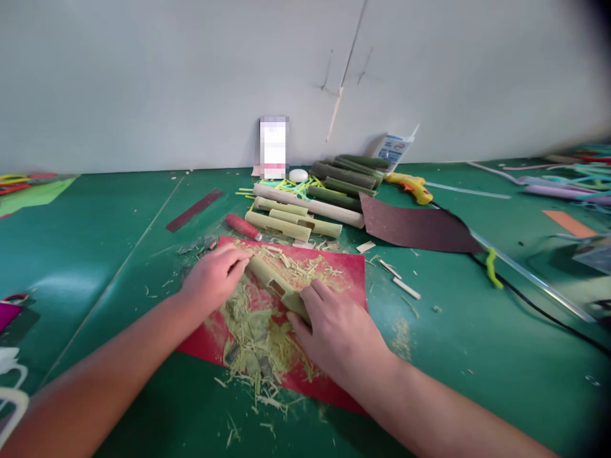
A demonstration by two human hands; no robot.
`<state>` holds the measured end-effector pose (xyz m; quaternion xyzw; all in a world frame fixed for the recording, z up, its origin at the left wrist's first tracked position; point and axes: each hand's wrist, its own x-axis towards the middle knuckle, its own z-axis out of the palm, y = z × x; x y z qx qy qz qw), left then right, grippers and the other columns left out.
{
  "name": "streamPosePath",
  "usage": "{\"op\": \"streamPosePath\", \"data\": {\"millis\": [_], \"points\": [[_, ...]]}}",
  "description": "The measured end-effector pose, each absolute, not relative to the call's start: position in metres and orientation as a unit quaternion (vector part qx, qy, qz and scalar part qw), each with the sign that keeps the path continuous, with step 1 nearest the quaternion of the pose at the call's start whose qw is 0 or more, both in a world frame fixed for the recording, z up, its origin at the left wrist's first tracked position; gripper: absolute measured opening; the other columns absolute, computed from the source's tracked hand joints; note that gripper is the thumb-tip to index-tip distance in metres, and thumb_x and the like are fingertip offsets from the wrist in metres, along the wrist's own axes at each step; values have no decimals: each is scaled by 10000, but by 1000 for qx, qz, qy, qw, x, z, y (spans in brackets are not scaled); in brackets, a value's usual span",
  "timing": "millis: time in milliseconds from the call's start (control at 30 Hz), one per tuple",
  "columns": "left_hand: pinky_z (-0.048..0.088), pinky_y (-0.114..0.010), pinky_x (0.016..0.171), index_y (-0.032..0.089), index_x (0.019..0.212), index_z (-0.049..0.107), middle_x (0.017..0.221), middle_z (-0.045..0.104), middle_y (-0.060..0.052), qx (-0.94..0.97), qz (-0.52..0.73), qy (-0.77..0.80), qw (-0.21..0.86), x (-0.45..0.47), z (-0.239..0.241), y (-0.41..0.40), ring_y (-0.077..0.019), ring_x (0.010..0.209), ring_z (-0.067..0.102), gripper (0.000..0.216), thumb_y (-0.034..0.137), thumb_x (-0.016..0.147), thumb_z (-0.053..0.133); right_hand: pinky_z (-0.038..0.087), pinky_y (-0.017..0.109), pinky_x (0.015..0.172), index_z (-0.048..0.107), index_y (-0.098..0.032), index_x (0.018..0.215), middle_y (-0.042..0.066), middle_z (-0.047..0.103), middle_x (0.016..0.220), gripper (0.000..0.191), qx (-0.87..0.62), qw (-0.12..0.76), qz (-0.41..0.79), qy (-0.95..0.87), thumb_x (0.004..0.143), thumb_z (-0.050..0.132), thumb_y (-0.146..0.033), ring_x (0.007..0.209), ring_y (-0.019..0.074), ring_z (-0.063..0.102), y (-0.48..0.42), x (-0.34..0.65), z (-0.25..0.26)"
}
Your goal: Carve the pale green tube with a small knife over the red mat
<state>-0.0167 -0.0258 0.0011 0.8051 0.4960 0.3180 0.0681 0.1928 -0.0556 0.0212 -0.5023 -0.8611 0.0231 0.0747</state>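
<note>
Bamboo piece (274,283), one, held by two hands (217,275).

Bare forearms (no sleeves, no rings)

Left hand (214,277) and right hand (337,331) closed on a pale green bamboo piece (277,286), one at each end, fingers (238,257) curled over its far end. Under the fingers a red sheet (351,270) strewn with green shavings (255,340). Beyond the fingers: red-handled knife (242,226), bamboo stack (310,203), brown sandpaper (415,229), yellow glue gun (410,186), all on the green bench (119,222)
</note>
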Motion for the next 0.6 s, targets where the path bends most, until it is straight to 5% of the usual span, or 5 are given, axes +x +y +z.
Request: {"op": "streamPosePath", "data": {"millis": [200, 600], "points": [[489, -270, 715, 173, 1057, 607, 872, 616, -56, 839, 276, 451, 133, -4, 1, -34, -141, 778, 589, 225, 196, 895, 452, 315, 278, 484, 540, -171, 805, 39, 551, 801, 79, -506, 64, 24, -860, 801, 526, -249, 630, 155, 535, -56, 193, 22], [489, -289, 715, 165, 1062, 601, 867, 604, -61, 832, 269, 479, 76, 2, 0, -46, -153, 777, 590, 238, 197, 903, 427, 324, 279, 496, 546, -165, 807, 41, 554, 793, 92, -497, 75, 14, -864, 798, 542, -256, 632, 164, 543, -57, 191, 20]]}}
